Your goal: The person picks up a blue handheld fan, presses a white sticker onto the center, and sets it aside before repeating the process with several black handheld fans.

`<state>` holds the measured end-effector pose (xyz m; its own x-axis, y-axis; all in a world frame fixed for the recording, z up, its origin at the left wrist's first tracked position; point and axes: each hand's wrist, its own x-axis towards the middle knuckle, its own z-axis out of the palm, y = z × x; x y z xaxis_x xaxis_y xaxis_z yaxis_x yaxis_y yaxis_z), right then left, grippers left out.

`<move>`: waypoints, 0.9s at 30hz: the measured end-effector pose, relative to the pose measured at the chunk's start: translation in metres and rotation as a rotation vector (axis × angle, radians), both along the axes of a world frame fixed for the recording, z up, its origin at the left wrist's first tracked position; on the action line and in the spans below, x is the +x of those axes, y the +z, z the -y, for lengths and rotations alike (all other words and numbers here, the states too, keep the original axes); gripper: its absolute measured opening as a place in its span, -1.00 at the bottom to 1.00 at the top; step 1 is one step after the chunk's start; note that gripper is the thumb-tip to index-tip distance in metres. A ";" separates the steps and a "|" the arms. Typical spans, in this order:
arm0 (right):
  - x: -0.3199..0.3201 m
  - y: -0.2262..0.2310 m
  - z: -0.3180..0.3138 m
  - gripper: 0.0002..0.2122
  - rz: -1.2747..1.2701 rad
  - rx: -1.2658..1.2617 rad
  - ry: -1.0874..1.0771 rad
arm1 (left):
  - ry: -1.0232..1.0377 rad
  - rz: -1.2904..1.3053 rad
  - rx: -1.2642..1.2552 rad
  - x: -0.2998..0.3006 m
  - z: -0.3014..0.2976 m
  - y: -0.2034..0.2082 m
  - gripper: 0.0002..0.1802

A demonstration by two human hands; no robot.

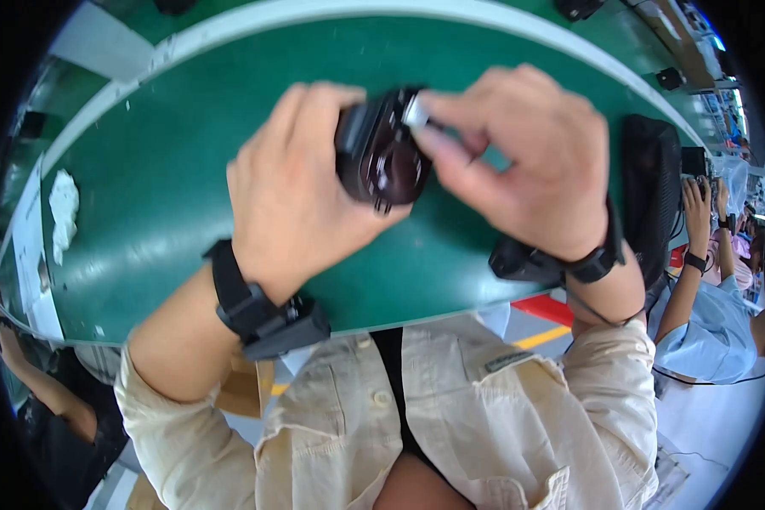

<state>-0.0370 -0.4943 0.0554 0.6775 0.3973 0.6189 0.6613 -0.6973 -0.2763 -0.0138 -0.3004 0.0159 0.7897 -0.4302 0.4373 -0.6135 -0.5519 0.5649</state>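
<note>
The left hand (293,183) grips a dark device (391,174) at twelve o'clock; the right hand (531,157), toward two, pinches its whitish piece (415,113).

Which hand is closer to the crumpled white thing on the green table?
Left. The left hand, holding a black gadget, is to the right of the white thing, not touching; the right hand is farther away, beyond the gadget.
</note>
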 end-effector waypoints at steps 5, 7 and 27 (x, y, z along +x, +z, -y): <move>-0.015 0.000 -0.002 -0.81 -0.053 0.011 -0.015 | 0.003 0.023 0.005 -0.006 0.000 0.001 -0.43; -0.018 -0.002 -0.006 -0.81 -0.059 0.018 -0.028 | 0.000 0.050 0.010 -0.006 0.000 -0.001 -0.43; -0.009 0.016 0.019 -0.66 0.096 -0.239 0.184 | -0.224 -0.055 0.016 0.003 -0.003 0.007 -0.40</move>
<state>-0.0464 -0.5137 0.0710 0.5237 0.6499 0.5508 0.7978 -0.6009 -0.0495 -0.0111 -0.2976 0.0229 0.6962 -0.6038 0.3882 -0.6903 -0.4147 0.5929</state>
